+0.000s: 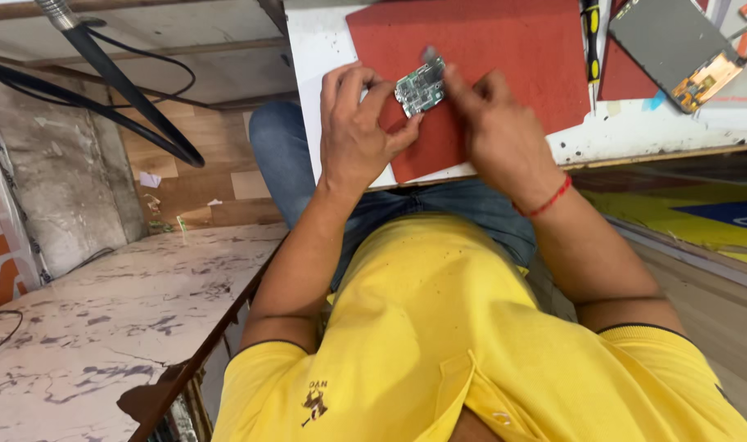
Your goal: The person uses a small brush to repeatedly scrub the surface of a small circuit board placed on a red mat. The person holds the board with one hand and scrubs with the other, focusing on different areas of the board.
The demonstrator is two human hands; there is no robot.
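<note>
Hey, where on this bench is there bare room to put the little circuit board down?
The red mat is bare beyond the hands, from the circuit board across to the screwdriver. A white strip of bench left of the mat is free too. The far right is crowded: the opened phone and small parts. The left hand and right hand cover the near edge.

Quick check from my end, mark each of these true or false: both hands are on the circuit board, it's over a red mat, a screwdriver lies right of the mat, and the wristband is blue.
1. Both hands, left hand and right hand, hold the circuit board. True.
2. The board is over a green mat. False: the mat is red.
3. A screwdriver lies at the mat's right edge. True.
4. The right wrist wears a blue band. False: the band is red.
</note>
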